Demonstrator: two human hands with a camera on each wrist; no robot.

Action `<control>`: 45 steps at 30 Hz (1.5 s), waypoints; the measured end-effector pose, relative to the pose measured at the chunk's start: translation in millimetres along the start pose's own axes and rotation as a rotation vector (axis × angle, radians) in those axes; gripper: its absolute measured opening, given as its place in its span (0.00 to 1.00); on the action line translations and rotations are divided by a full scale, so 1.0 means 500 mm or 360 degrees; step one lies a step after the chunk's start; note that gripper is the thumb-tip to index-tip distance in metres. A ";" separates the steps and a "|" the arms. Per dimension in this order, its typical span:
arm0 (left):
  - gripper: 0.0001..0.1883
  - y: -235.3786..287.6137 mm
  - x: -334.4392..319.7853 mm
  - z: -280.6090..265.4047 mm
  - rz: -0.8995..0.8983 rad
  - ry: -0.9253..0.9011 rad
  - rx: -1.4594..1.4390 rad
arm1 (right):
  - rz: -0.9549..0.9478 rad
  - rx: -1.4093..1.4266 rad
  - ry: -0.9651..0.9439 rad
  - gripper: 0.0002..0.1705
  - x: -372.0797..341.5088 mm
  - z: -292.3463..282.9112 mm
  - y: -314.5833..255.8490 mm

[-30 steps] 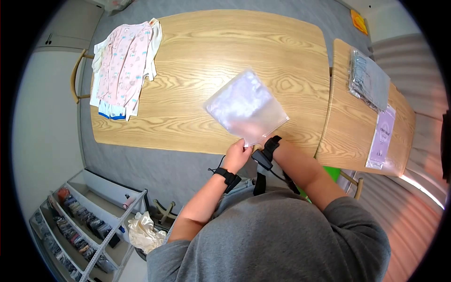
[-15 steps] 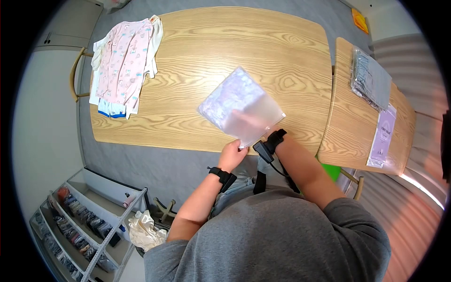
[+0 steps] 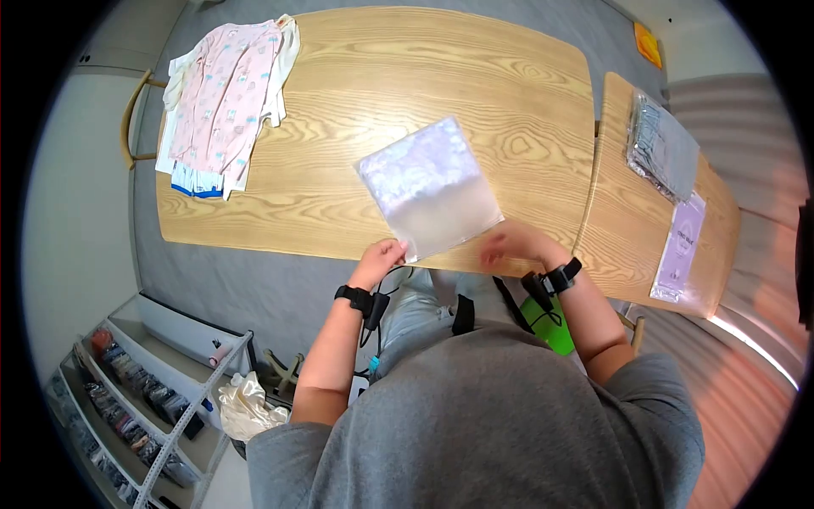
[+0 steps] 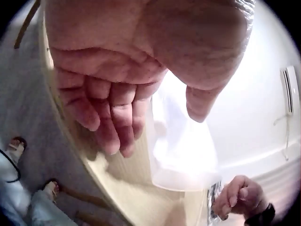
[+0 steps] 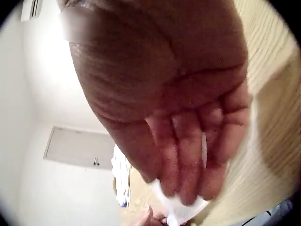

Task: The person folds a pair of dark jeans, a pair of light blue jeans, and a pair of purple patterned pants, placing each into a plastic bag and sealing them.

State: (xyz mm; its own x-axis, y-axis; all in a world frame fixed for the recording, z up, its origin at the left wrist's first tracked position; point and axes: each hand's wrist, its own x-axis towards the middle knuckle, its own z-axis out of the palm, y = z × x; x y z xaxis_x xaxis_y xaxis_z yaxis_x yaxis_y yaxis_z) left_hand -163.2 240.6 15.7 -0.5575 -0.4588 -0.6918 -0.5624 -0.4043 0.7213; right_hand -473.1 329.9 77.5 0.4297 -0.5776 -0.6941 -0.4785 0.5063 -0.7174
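A frosted clear plastic bag (image 3: 449, 229) lies at the table's front edge. Pale lavender, folded-looking cloth (image 3: 424, 165) fills its far part, while the near part is flat. The left hand (image 3: 379, 261) is right at the bag's near left corner. In the left wrist view, its fingers (image 4: 123, 122) are loosely bent and the thumb stands apart from them, the bag showing in the gap. Just off the bag's near right corner is the right hand (image 3: 515, 242), fingers (image 5: 188, 160) relaxed, nothing in its palm.
A pink printed top (image 3: 225, 93) lies over white clothes at the table's left end. The side table (image 3: 615, 229) on the right holds bagged grey clothing (image 3: 666, 148) and a purple package (image 3: 680, 246). A shelf rack (image 3: 170, 433) stands lower left; a green seat (image 3: 549, 327) is below the table edge.
The right hand, earlier visible through the frosted bag, has come out and moved right. The bag has turned and lies flatter. The left hand has shifted left with its near corner.
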 end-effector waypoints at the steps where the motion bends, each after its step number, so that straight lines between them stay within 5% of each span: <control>1: 0.17 0.002 0.002 -0.002 -0.0048 -0.0010 -0.0144 | 0.0027 0.0428 0.0319 0.19 0.008 -0.016 0.032; 2: 0.18 0.004 0.006 -0.002 -0.0090 -0.0021 -0.0286 | 0.0050 0.0853 0.0642 0.22 0.018 -0.027 0.054; 3: 0.17 -0.007 0.018 0.004 -0.0085 -0.0002 -0.0348 | 0.0047 0.0845 0.0653 0.22 0.030 -0.029 0.056; 5: 0.16 -0.022 0.040 0.005 -0.0113 0.0017 -0.0364 | 0.0049 0.0711 0.1375 0.27 0.059 -0.023 0.056; 9: 0.14 0.059 0.016 -0.011 -0.0124 0.0109 -0.0226 | 0.0063 0.1147 0.1100 0.34 0.080 -0.027 0.049; 17: 0.09 0.238 -0.079 -0.103 0.0222 0.0053 -0.0660 | -0.0575 0.1202 0.1025 0.31 -0.131 -0.080 -0.152; 22: 0.09 0.282 -0.060 -0.078 0.0194 -0.0049 -0.0554 | -0.0720 0.1546 0.0941 0.28 -0.117 -0.091 -0.035; 25: 0.09 0.253 -0.022 -0.073 0.0028 -0.0081 -0.0577 | -0.0567 0.0779 0.1326 0.31 -0.079 -0.071 0.019; 28: 0.10 0.256 -0.028 -0.072 -0.0004 -0.0042 -0.0612 | -0.0720 0.0980 0.1425 0.34 -0.024 -0.037 0.004; 32: 0.10 0.249 -0.038 -0.082 -0.0009 -0.0046 -0.0654 | -0.0580 0.0998 0.0839 0.24 0.015 -0.065 -0.018; 35: 0.10 0.246 -0.052 -0.100 0.0042 0.0014 -0.0643 | -0.0503 0.0610 0.0860 0.15 0.002 -0.074 -0.055; 38: 0.07 0.234 -0.068 -0.130 0.0532 0.0037 -0.1276 | -0.0715 0.0561 0.1061 0.12 -0.059 -0.067 -0.123; 40: 0.13 0.260 -0.086 -0.137 0.0975 0.0345 -0.0971 | -0.0875 0.0487 0.1198 0.12 -0.101 -0.064 -0.154; 41: 0.28 0.291 -0.106 -0.123 0.1084 0.0404 -0.0758 | -0.0882 0.0506 0.1237 0.11 -0.128 -0.067 -0.173; 45: 0.41 0.422 -0.133 -0.055 0.1278 0.0094 -0.0414 | -0.0931 0.0807 0.1326 0.11 -0.213 -0.077 -0.213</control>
State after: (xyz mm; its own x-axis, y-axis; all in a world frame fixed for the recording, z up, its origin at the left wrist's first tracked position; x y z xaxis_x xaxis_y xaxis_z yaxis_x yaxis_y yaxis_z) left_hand -227.9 164.2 214.7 -0.6907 -0.7224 0.0315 0.1535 -0.1039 0.9827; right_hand -497.4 312.8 229.8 -0.2481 -0.9606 -0.1256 0.0745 0.1104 -0.9911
